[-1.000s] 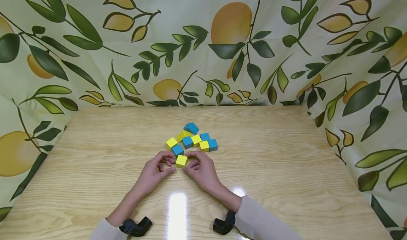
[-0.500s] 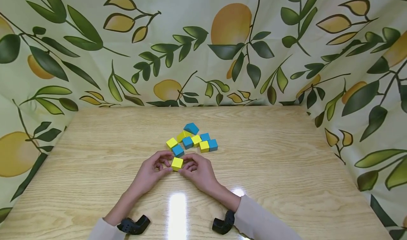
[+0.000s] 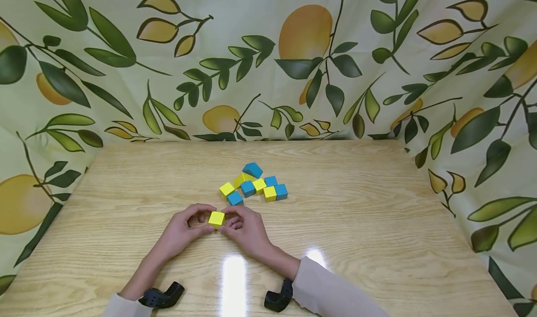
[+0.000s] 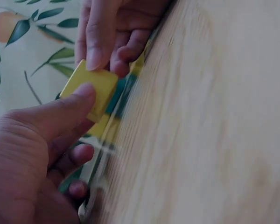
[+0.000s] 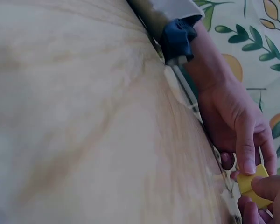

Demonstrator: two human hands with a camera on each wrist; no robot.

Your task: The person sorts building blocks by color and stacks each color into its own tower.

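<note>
Nearest me: black wrist gadgets (image 3: 162, 296). Then I've got left hand (image 3: 178, 228) and right hand (image 3: 248, 229) both pinching one yellow block (image 3: 216, 219) between them; can't tell if it touches the desk (image 3: 356, 223). Just beyond, loose cluster of blue and yellow blocks (image 3: 259, 185). Farthest, leaf-and-fruit cloth (image 3: 251, 16).

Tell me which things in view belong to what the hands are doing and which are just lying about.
In the job:
yellow block, pinched from either side
left hand, holding it
right hand, holding it too

Apparently just lying about:
blue blocks, untouched beyond the hands
other yellow blocks, grouped with them, though they might come into use
</note>
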